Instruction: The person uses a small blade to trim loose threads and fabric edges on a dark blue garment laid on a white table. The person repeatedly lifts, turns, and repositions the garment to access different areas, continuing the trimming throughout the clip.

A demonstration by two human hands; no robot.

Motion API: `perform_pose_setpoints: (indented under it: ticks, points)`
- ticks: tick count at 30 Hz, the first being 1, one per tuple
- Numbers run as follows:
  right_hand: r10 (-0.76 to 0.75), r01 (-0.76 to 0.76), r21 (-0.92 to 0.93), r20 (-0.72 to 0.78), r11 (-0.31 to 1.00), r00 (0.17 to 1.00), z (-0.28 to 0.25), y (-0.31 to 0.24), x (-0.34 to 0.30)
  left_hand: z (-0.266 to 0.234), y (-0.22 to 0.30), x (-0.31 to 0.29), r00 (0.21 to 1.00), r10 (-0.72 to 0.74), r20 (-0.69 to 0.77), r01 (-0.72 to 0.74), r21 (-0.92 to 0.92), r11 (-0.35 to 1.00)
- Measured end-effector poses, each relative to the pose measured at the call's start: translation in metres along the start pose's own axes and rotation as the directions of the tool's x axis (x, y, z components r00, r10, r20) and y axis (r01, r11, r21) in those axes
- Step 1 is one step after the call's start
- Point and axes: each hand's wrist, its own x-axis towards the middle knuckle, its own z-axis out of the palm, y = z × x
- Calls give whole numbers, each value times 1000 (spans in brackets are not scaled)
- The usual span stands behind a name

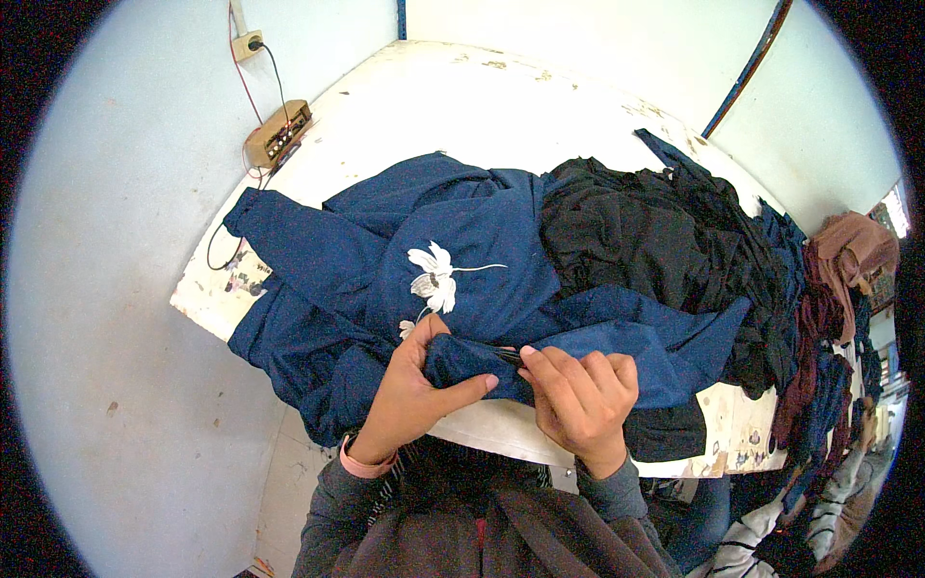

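A navy blue sweatshirt (462, 222) with white flower embroidery (432, 277) lies rumpled on the white table, its near edge lifted toward me. My left hand (409, 393) grips a folded part of this cloth between thumb and fingers. Close on its right, my right hand (586, 400) is closed, thumb and forefinger pinched at the same fold. A thin dark strip shows at those fingertips; whether it is a tool's tip or the cloth's edge, I cannot tell. The right palm is hidden.
Black garments (646, 222) are heaped right of the sweatshirt. Maroon and brown clothes (838, 260) hang over the table's right end. A brown box with knobs (277, 133) and cables stands at the far left by the wall. The white table (462, 106) meets walls behind and left.
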Motion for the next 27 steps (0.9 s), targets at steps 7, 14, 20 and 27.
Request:
perform_pose_setpoints:
  ticks: [7,14,20,27]
  points:
    - [264,-635,686,577,356,773,12,28,-6,-20,17,24,901,434,-7,-387,440,810]
    - [166,-804,558,790,206,591,-13,84,-20,-120,47,69,862,419,-285,-323,327,888]
    - [322,-829,526,764,192,559,-26,110,-37,-188,50,75,801,342,-491,-231,272,934]
    - [510,-782,573,609,247,607,-23,127,-47,-247,28,66,727,327,-604,-170,304,937]
